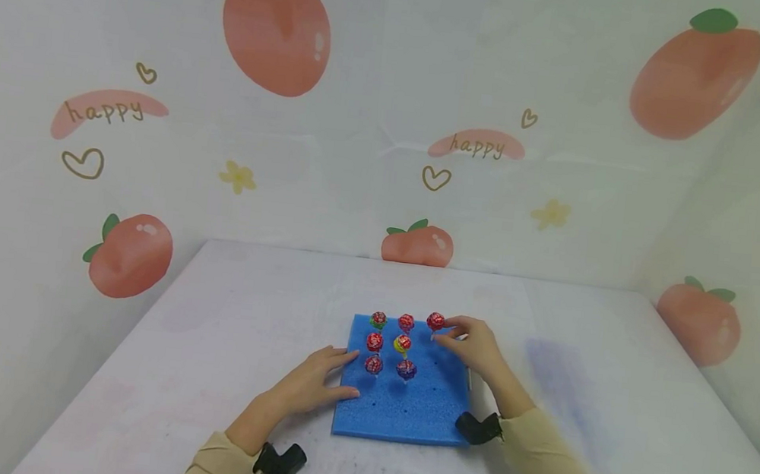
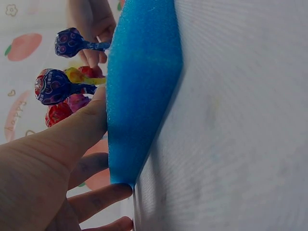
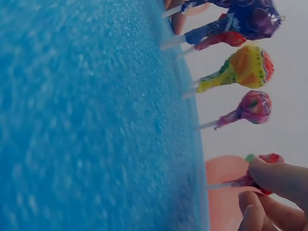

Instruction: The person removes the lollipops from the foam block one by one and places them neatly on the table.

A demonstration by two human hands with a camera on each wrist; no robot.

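A blue foam board [image 1: 404,419] lies flat, with several wrapped lollipops standing in it on their sticks. At the back right of the board, my right hand [image 1: 477,347] pinches a red lollipop [image 1: 436,321]; in the right wrist view the thumb presses on its wrapper and its stick [image 3: 220,185] meets the foam. My left hand [image 1: 311,383] rests at the board's left edge, thumb and fingers spread and touching the foam [image 2: 139,86]. Near that thumb stand dark blue lollipops [image 2: 52,87]. A yellow lollipop [image 3: 248,67] and a pink lollipop [image 3: 255,107] stand beside the held one.
Small dark holes [image 1: 406,411] dot the front and right of the board. A white cloth [image 1: 265,287] covers the table, and a printed backdrop [image 1: 384,54] rises behind it. Each wrist wears a black band-mounted device [image 1: 281,462].
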